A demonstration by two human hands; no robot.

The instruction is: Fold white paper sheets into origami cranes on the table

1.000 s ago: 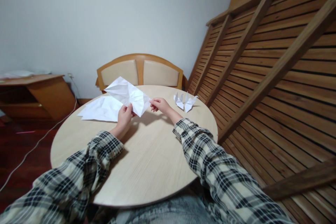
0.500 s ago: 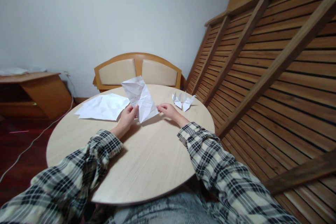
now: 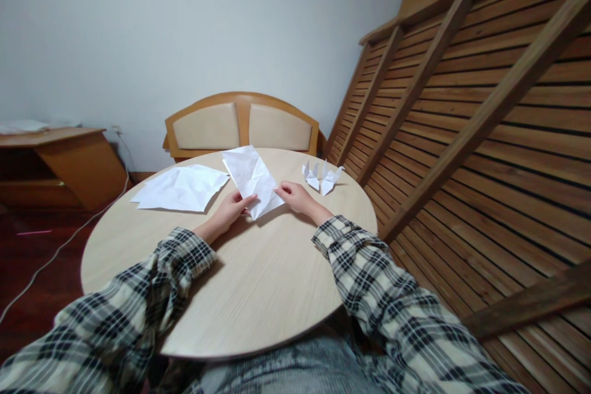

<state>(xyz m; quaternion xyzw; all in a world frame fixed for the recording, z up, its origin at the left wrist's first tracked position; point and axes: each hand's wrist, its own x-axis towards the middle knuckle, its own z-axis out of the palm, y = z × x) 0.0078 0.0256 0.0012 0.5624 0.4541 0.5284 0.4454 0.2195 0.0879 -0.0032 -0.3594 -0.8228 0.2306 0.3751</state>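
A creased white sheet of paper (image 3: 253,175), partly folded, is held between both hands just over the round table. My left hand (image 3: 232,208) pinches its lower left edge, thumb on top and the other fingers underneath. At the right corner, my right hand (image 3: 295,196) grips the paper between thumb and fingers. Two white folded paper cranes (image 3: 311,175) stand side by side to the right, a little beyond my right hand. Left of the held sheet lie several loose white sheets (image 3: 182,189), overlapping one another.
The pale round table (image 3: 258,277) has its near edge close to my lap. Behind it stands a wooden headboard (image 3: 244,123) with cream panels. A slatted wooden frame (image 3: 443,123) leans along the right. A brown desk (image 3: 69,166) and a white cable (image 3: 69,240) are at the left.
The held paper has come down and flattened, its upper part folding closer together. My left hand has shifted slightly right along its edge. The cranes and loose sheets are unmoved.
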